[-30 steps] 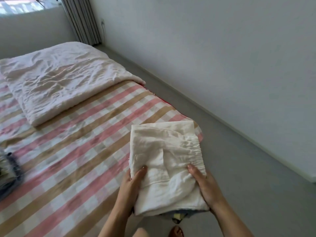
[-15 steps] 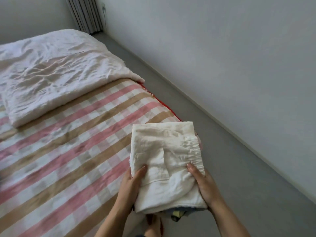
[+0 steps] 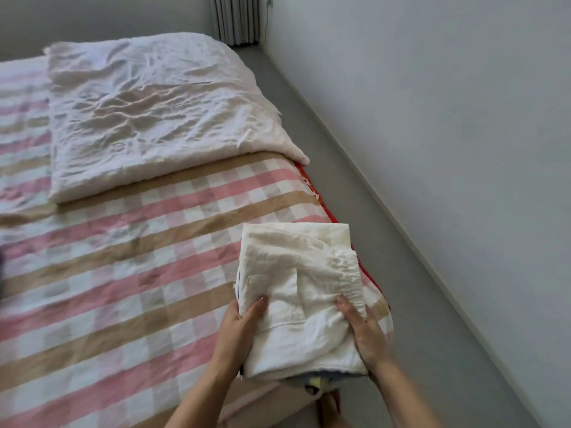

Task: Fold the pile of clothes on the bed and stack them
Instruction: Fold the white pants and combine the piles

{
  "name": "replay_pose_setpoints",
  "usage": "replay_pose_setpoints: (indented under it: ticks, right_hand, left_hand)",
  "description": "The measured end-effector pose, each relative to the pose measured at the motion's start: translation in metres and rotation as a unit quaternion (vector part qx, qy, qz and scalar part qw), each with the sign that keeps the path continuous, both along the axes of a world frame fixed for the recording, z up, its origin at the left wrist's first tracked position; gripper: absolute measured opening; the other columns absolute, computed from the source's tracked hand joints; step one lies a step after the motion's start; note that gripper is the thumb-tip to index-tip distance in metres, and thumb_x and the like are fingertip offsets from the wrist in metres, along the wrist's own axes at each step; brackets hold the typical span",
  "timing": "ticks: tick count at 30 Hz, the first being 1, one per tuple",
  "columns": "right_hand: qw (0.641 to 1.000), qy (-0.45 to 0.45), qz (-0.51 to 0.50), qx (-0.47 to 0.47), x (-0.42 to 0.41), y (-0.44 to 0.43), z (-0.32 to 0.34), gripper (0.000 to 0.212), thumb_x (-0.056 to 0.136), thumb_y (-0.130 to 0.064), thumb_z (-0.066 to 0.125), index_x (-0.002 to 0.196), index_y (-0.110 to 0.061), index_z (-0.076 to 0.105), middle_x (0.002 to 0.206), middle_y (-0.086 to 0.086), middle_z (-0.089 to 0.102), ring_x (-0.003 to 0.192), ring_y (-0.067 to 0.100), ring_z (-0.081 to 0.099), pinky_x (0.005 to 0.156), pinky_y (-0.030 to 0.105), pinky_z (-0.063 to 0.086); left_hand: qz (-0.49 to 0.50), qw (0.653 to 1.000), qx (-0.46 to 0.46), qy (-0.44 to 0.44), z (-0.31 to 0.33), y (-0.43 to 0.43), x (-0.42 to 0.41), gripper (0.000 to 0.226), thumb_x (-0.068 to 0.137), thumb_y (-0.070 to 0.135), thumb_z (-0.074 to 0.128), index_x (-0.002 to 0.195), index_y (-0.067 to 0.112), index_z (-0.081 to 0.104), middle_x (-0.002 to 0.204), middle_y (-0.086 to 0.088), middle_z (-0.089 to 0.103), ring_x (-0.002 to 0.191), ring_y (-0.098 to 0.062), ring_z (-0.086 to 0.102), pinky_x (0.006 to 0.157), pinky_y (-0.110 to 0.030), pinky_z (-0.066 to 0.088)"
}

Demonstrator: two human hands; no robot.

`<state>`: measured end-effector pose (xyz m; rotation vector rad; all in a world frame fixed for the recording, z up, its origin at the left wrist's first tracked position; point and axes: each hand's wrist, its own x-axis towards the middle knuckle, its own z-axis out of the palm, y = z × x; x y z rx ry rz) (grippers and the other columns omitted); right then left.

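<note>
Status: folding looks done or close to it, judging from this view. A folded stack (image 3: 296, 291) is seen at the near right corner of the bed (image 3: 123, 273), its near end overhanging the bed's near edge. A white garment (image 3: 309, 264) with a gathered elastic band lies on top. Slivers of blue and yellow cloth (image 3: 318, 379) are seen beneath it at the near end, so several pieces are taken to be in the stack. The exact count cannot be told.

Hands: the stack is gripped from both sides. The left hand (image 3: 244, 325) is clamped on the left edge, thumb on top, fingers hidden underneath. The right hand (image 3: 364, 332) is clamped on the right edge, at the near end of the elastic band, thumb on top, fingers likewise hidden. Whether the stack is resting on the checked sheet or held just above it cannot be told.

The only clothes that can be made out are those in the stack. A folded white quilt (image 3: 148, 112) lies at the far end of the bed. A dark shape (image 3: 1, 267) is cut off at the left edge and is too blurred to identify, so unfolded pieces out of view cannot be ruled out.

Left to do, as a judgement: the stack is to be set square and fully on the bed, then released. Risk: the lower layers could slip out at the overhanging near end if the grip is eased unevenly.
</note>
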<state>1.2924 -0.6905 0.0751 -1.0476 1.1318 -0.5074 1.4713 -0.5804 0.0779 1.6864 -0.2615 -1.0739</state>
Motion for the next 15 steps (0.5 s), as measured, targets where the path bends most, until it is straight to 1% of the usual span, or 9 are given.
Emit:
replay_pose_setpoints:
  ticks: [2,3,4,6,8,9,10,13,15]
  right_hand:
    - [1.0,0.001,0.028,0.012,0.014,-0.035,-0.023,0.037,0.068,-0.045,0.064,0.101,-0.028,0.067,0.097,-0.012,0.072,0.09,0.004,0.066,0.076,0.02,0.05]
    - [0.999,0.005,0.042,0.022,0.02,-0.05,-0.035,0.037,0.068,-0.046,0.064,0.1,-0.028,0.067,0.098,-0.011,0.072,0.092,0.006,0.066,0.078,0.024,0.049]
    - [0.998,0.007,0.062,0.027,0.028,-0.069,-0.05,0.037,0.067,-0.048,0.064,0.098,-0.029,0.067,0.099,-0.011,0.072,0.092,0.007,0.067,0.078,0.024,0.048]
    - [0.994,0.013,0.103,0.025,0.041,-0.101,-0.084,0.037,0.069,-0.049,0.068,0.099,-0.029,0.066,0.099,-0.013,0.071,0.092,0.005,0.066,0.074,0.018,0.049]
    - [0.991,0.025,0.131,0.02,0.052,-0.126,-0.117,0.039,0.07,-0.05,0.072,0.102,-0.029,0.064,0.098,-0.015,0.071,0.09,0.003,0.066,0.069,0.014,0.049]
    - [0.989,0.029,0.142,0.02,0.057,-0.137,-0.139,0.043,0.068,-0.051,0.069,0.104,-0.029,0.062,0.097,-0.016,0.071,0.089,0.003,0.066,0.069,0.015,0.049]
    - [0.988,0.033,0.152,0.019,0.061,-0.146,-0.156,0.047,0.066,-0.052,0.067,0.106,-0.029,0.06,0.096,-0.017,0.07,0.088,0.002,0.066,0.069,0.015,0.049]
    - [0.982,0.034,0.183,0.025,0.065,-0.162,-0.204,0.041,0.073,-0.048,0.069,0.108,-0.029,0.06,0.098,-0.016,0.07,0.09,0.002,0.066,0.068,0.012,0.05]
    - [0.98,0.041,0.194,0.03,0.061,-0.167,-0.229,0.041,0.074,-0.044,0.066,0.111,-0.028,0.059,0.101,-0.014,0.07,0.092,0.002,0.065,0.07,0.012,0.05]
  left_hand:
    - [0.028,1.0,0.001,-0.007,-0.023,-0.025,0.007,0.056,0.062,0.056,0.062,0.11,0.029,0.055,0.103,0.009,0.065,0.088,-0.008,0.064,0.067,-0.02,0.049]
    - [0.039,0.999,0.003,-0.006,-0.035,-0.036,0.009,0.063,0.058,0.059,0.062,0.112,0.028,0.055,0.103,0.008,0.066,0.089,-0.01,0.065,0.068,-0.021,0.05]
    - [0.058,0.998,0.006,-0.008,-0.052,-0.049,0.013,0.067,0.055,0.062,0.062,0.112,0.027,0.056,0.102,0.008,0.067,0.088,-0.009,0.065,0.066,-0.02,0.05]
    - [0.09,0.996,0.008,-0.01,-0.089,-0.071,0.019,0.072,0.052,0.063,0.062,0.113,0.024,0.058,0.102,0.006,0.069,0.089,-0.011,0.067,0.067,-0.021,0.051]
    - [0.113,0.994,0.002,0.005,-0.126,-0.086,0.023,0.075,0.054,0.059,0.064,0.117,0.019,0.058,0.104,0.001,0.069,0.094,-0.019,0.067,0.077,-0.033,0.054]
    - [0.128,0.992,0.0,0.017,-0.148,-0.093,0.023,0.074,0.055,0.057,0.066,0.117,0.018,0.057,0.104,-0.002,0.07,0.095,-0.021,0.067,0.08,-0.037,0.054]
    - [0.143,0.989,-0.004,0.029,-0.167,-0.098,0.022,0.07,0.057,0.053,0.068,0.116,0.017,0.057,0.103,-0.003,0.07,0.094,-0.022,0.067,0.078,-0.037,0.055]
    - [0.185,0.982,-0.006,0.04,-0.22,-0.106,0.016,0.049,0.067,0.039,0.067,0.112,0.021,0.059,0.097,0.002,0.072,0.09,-0.015,0.068,0.066,-0.018,0.053]
    - [0.201,0.978,-0.004,0.057,-0.249,-0.107,0.007,0.048,0.069,0.037,0.064,0.114,0.02,0.057,0.103,0.002,0.069,0.095,-0.015,0.067,0.068,-0.018,0.052]
